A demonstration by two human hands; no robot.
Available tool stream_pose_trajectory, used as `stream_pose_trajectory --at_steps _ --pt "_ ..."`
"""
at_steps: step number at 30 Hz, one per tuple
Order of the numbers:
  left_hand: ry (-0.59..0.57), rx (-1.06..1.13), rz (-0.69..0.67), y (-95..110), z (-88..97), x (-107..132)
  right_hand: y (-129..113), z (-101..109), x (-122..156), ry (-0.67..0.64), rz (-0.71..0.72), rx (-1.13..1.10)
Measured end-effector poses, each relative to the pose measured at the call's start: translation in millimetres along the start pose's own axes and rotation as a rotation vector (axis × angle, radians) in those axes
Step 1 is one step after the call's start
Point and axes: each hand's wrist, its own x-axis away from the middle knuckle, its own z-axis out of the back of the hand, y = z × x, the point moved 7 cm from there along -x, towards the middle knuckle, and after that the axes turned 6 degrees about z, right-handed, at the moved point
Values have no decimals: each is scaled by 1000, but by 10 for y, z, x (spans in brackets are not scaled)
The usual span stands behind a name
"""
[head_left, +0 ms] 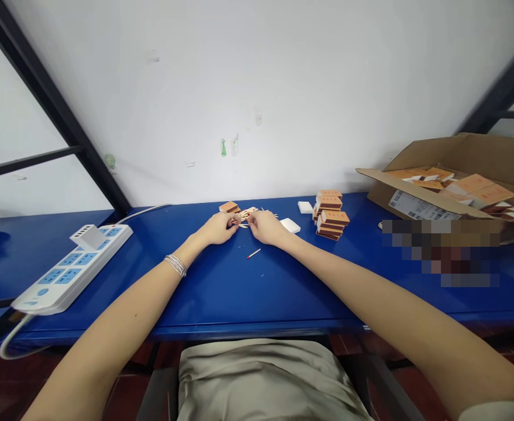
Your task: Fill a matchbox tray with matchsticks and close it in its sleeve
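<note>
A loose pile of wooden matches (251, 211) with red heads lies on the blue table between my hands. My left hand (218, 228), with a bracelet at the wrist, is closed with its fingertips on matches at the pile's left side. From the right, my right hand (266, 227) pinches at matches, fingers curled; how many is too small to tell. One single match (254, 254) lies apart, nearer to me. Behind my left hand sits an orange matchbox (229, 207). A white matchbox tray (290, 225) lies just beyond my right wrist.
Stacked matchboxes (333, 218) stand to the right, with another white tray (305, 207) beside them. An open cardboard box (414, 204) holding many matchboxes is at the far right. On the left lies a white power strip (75, 269) with its cable. A wall closes off the back.
</note>
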Motion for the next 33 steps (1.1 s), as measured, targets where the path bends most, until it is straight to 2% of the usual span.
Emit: stream_pose_trajectory --at_steps 5,14,20,24,29,33 --pt "-14 18 -3 7 6 0 -27 5 14 -18 43 -9" --pt "-20 51 14 -39 1 -21 -71 18 41 -110 6 44" --pt "-22 71 46 -76 -11 -28 -13 127 174 -241 6 -138" --pt "-33 94 45 -52 -4 -23 -33 161 297 -428 88 -325" --pt "-44 80 51 -11 27 -2 -39 271 350 -464 166 -449" --pt "-90 112 52 40 30 20 -76 245 363 -452 185 -455"
